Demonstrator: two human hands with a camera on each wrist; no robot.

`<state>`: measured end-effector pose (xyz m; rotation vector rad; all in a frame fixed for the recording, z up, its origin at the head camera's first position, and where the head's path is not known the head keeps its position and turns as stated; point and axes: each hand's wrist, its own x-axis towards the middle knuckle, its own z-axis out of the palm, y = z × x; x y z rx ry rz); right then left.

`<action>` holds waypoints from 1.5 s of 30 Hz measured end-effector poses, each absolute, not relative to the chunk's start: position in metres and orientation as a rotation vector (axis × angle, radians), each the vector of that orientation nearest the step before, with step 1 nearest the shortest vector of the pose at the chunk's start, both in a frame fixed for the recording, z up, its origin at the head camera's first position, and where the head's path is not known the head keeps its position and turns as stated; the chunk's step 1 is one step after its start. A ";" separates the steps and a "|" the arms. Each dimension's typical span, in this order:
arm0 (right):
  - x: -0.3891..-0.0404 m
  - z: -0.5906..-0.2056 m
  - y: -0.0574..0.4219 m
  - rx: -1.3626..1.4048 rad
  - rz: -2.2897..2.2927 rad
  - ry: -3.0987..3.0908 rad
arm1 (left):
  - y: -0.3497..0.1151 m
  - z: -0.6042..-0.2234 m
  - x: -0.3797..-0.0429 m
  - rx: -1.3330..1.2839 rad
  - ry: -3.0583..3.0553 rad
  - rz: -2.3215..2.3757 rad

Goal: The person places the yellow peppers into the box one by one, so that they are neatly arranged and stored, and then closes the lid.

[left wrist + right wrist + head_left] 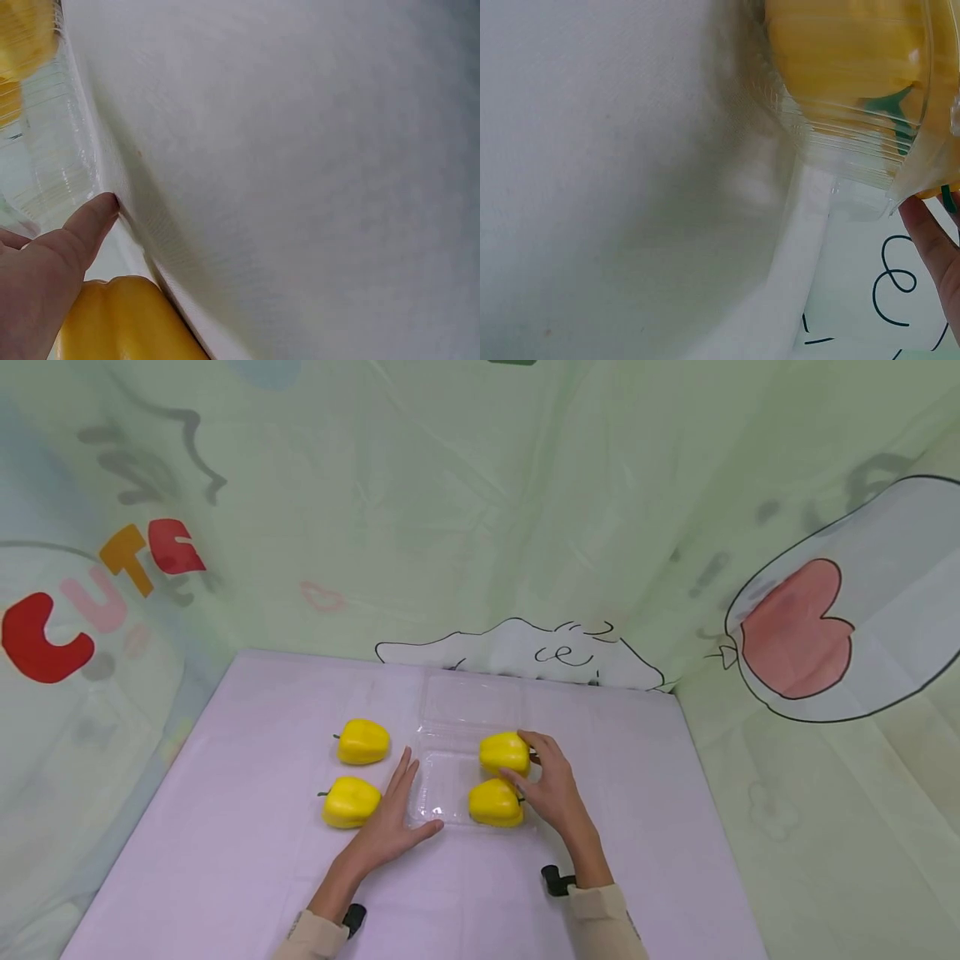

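Note:
A clear plastic clamshell box (444, 781) lies unfolded on the table, its lid half (472, 700) toward the wall. Two yellow bell peppers are at the right of its near half. My right hand (555, 789) grips the farther pepper (501, 752) between thumb and fingers. The nearer pepper (495, 803) sits just below the thumb; in the right wrist view a pepper (840, 52) shows through the ribbed wall. At the box's left side my left hand (386, 828) has its fingers extended and thumb spread. Its wrist view shows a pepper (127, 322) beside the hand.
Left of the box are two more yellow bell peppers, a farther one (363, 742) and a nearer one (351, 802) close by the left hand. A pale lilac cloth covers the table (637, 760). Printed fabric walls (480, 527) stand behind and at both sides.

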<state>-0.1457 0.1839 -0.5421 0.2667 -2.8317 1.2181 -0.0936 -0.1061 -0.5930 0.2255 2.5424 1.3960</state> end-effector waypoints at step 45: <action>-0.143 -0.544 0.178 0.285 1.215 -2.831 | -0.105 -0.589 -0.092 0.231 2.555 1.391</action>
